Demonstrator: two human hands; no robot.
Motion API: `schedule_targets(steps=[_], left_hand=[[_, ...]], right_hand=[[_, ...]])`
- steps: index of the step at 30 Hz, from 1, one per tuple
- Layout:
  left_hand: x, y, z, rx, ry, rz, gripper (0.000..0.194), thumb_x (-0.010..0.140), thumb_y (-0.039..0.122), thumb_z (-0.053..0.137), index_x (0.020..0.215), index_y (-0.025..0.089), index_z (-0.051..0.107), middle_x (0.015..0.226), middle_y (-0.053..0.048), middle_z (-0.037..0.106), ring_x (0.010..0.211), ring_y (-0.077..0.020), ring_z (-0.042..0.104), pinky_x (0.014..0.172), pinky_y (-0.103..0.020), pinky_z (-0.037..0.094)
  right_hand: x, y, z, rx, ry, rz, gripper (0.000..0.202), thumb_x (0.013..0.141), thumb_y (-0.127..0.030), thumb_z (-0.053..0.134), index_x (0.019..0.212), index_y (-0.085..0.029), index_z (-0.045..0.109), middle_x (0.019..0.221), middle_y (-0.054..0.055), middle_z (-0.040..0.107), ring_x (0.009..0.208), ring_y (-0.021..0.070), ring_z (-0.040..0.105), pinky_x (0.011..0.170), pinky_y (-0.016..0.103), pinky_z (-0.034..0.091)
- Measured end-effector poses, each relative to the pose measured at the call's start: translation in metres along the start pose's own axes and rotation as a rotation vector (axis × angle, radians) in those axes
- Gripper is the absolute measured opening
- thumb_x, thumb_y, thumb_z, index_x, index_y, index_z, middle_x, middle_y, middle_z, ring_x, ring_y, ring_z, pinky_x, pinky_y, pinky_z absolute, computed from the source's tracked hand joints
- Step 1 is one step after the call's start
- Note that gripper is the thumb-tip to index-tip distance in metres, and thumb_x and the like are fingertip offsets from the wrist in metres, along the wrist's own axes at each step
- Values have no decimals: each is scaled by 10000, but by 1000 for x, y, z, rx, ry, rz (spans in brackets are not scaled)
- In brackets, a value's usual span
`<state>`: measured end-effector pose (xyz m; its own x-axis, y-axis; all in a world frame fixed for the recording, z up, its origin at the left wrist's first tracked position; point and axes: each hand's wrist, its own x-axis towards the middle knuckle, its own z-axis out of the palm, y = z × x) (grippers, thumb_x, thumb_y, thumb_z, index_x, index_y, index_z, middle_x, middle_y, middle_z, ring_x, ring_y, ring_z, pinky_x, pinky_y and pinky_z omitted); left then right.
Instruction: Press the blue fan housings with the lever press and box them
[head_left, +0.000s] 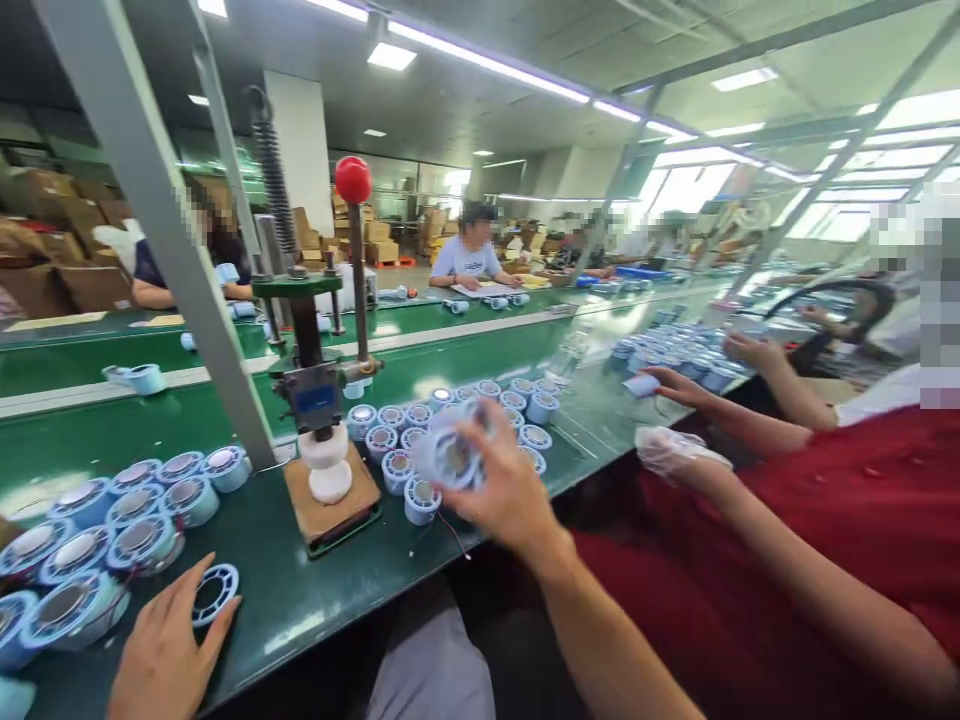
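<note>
Seemingly mid-batch, the right hand (510,490) pinches a round blue housing (455,455) at the lever press's (313,390) four o'clock; the left hand (169,640) curls beside a slotted ring (230,580) at seven, its grip unclear. Housings (142,538) stand at eight and three; which are finished, I cannot tell.

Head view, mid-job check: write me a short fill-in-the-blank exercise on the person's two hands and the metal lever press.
1. While the person's bare right hand holds a blurred, light-blue cylindrical piece, a flat, light-blue plastic ring is at the ____ hand.
2. The ball-shaped knob on the metal lever press is ____.
3. The flat, square board at the foot of that press is ____.

Missing words: left; red; brown.
</note>
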<state>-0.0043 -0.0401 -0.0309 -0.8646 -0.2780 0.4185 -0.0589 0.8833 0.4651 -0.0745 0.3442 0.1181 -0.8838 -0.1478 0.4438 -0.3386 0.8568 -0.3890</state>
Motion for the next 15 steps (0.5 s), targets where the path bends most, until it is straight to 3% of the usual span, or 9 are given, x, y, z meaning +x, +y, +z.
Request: schedule_targets(steps=[2, 4, 6, 10, 15], left_hand=[[1, -6, 7, 47, -25, 37, 645, 794, 649, 397, 1188, 177, 593, 1164, -162, 681, 1099, -382, 622, 1023, -569, 463], [1, -12, 9, 73, -49, 33, 656, 801, 651, 380, 1198, 175, 595, 1160, -161, 686, 1095, -383, 624, 998, -567, 476], [1, -16, 9, 90, -63, 25, 673, 806, 657, 364, 1198, 165, 603, 1157, -166, 690, 1090, -385, 625, 987, -567, 480], [0, -20, 11, 86, -79, 8, 660, 812, 657, 385, 1196, 170, 613, 1163, -156, 689, 1093, -377, 624, 979, -559, 488], [-2, -14, 8, 58, -70, -15, 637, 786, 653, 416, 1174, 189, 616, 1143, -137, 697, 1106, -373, 619, 990, -541, 487]], right_hand=[[24, 55, -25, -231, 98, 322, 648, 819, -615, 652, 1386, -328, 529, 1582, 82, 184, 1252, 307, 537, 1014, 413, 504], [42, 109, -41, -375, 68, 596, 641, 873, -630, 569, 1437, -343, 468, 1562, 109, 215, 1205, 308, 573, 1010, 436, 490], [52, 155, -49, -413, -13, 748, 651, 896, -632, 528, 1455, -307, 458, 1506, 170, 298, 1172, 320, 599, 996, 452, 481], [54, 211, -39, -384, -179, 799, 652, 862, -588, 608, 1403, -230, 546, 1344, 223, 470, 1122, 332, 628, 955, 431, 483], [52, 234, -12, -370, -256, 744, 642, 874, -555, 603, 1437, -259, 511, 1374, 215, 457, 1149, 334, 615, 960, 428, 473]])
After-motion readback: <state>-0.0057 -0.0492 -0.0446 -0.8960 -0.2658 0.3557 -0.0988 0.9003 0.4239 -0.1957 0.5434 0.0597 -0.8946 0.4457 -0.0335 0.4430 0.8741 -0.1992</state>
